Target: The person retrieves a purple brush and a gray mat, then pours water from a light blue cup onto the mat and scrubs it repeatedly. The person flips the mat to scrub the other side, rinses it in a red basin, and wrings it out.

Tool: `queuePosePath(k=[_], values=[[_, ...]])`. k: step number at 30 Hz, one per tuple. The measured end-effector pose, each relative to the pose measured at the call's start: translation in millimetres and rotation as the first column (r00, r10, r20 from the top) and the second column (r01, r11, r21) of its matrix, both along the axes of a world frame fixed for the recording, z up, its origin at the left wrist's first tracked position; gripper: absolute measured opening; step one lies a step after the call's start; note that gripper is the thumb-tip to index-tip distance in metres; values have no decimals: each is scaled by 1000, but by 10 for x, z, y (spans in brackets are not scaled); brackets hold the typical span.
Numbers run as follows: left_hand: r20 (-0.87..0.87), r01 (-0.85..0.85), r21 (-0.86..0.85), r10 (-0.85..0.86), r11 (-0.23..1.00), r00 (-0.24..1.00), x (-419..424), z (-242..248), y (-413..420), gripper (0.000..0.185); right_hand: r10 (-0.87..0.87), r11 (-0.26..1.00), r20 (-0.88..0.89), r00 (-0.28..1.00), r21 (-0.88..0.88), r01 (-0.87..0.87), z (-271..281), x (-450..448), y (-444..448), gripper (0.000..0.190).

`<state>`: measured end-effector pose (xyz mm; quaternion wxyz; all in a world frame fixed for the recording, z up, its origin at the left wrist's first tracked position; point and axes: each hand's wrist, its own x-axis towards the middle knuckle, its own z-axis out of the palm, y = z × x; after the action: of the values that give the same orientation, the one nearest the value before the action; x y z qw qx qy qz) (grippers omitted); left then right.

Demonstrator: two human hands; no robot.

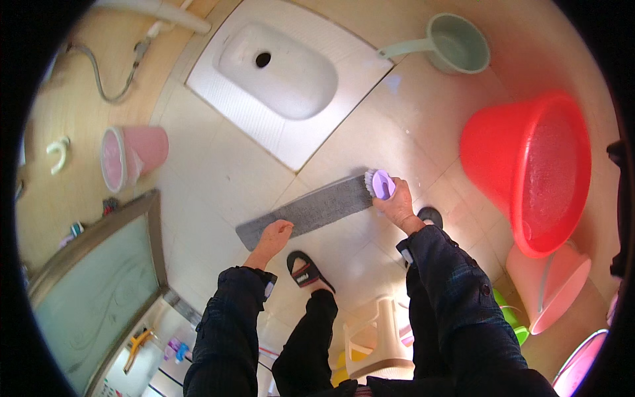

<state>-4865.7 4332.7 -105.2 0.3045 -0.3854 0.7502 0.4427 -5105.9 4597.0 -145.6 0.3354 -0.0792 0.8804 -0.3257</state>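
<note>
My right hand (398,202) grips a purple scrubbing brush (383,184) by its handle. The brush's pale bristles face left and meet the right end of a long grey flat-mop pad (322,206). That pad stretches slantwise over the tiled floor in front of my feet. Near the pad's left end, my left hand (274,237) is closed over its near edge, fingers curled and thumb on top. The fingertips under this hand are hidden.
A white squat toilet (317,134) is set in the floor ahead. Right stand a red bucket (491,149), a pink bucket (531,283) and a grey-green dipper (456,47). Left are a pink bin (149,149) and a framed glass panel (104,297). A plastic stool (384,337) stands between my legs.
</note>
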Motion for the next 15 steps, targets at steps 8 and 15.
queuePosePath(k=[8,15], values=[[-380,204,-256,-293,945,877,-2217,114,-246,31,-164,981,-79,983,-116,155,-29,-796,329,53],[-527,145,-628,-555,765,644,-3935,47,-40,48,-242,950,10,970,-203,239,51,-1068,709,43]])
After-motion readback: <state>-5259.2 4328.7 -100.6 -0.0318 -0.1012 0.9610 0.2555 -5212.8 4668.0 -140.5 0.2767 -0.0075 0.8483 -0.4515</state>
